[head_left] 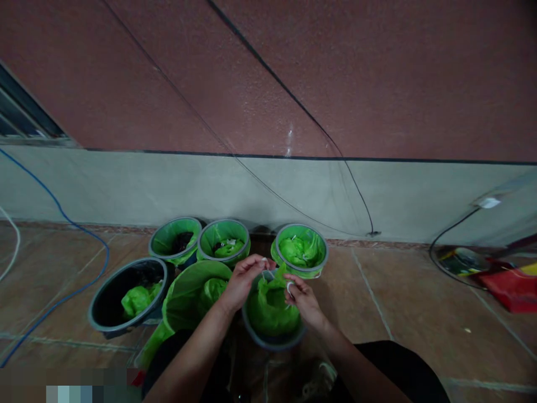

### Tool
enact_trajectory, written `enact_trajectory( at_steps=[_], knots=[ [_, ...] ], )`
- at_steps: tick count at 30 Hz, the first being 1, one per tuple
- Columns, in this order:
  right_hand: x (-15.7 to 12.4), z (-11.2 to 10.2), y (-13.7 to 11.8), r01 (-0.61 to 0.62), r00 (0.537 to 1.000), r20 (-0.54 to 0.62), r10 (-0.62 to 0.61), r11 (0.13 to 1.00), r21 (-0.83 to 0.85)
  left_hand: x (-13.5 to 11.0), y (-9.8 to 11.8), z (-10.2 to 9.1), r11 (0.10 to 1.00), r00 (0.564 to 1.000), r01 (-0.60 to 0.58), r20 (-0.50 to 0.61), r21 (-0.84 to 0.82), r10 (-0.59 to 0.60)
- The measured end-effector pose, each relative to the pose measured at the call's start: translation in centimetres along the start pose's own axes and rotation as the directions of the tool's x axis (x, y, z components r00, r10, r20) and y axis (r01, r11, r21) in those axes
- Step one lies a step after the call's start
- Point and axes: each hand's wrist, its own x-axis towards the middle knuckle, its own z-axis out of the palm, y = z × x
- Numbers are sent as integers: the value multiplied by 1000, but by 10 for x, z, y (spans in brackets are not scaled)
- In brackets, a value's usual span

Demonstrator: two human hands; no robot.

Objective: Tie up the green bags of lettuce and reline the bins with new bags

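Observation:
My left hand (247, 277) pinches a thin white cord at the top of a green mesh bag (274, 310). Opposite it, my right hand (304, 296) is closed on a white loop, which looks like part of the same cord, at the bag's right side. The bag sits inside a round grey-rimmed bucket (274, 346) between my knees, its mouth gathered upward. Beside my left forearm leans a wide green mesh-lined container (182, 299) with more green mesh in it.
Against the wall stand three green-lined buckets (172, 232), (224, 226), (300, 229) holding mesh and dark stuff. A black tub (103, 302) is at left. A blue hose (107, 257) curves across the tiles. A red object (509, 285) and a black cable (434, 254) lie at right.

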Motion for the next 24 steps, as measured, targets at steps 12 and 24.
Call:
enact_trajectory(
  at_steps=[12, 24],
  knots=[
    [33, -1, -1, 133, 849, 511, 137, 880, -457, 36, -58, -1, 989, 977, 100, -196, 104, -79],
    [52, -28, -19, -212, 945, 261, 199, 977, 19, 22, -126, -14, 919, 931, 171, 248, 356, -269]
  ],
)
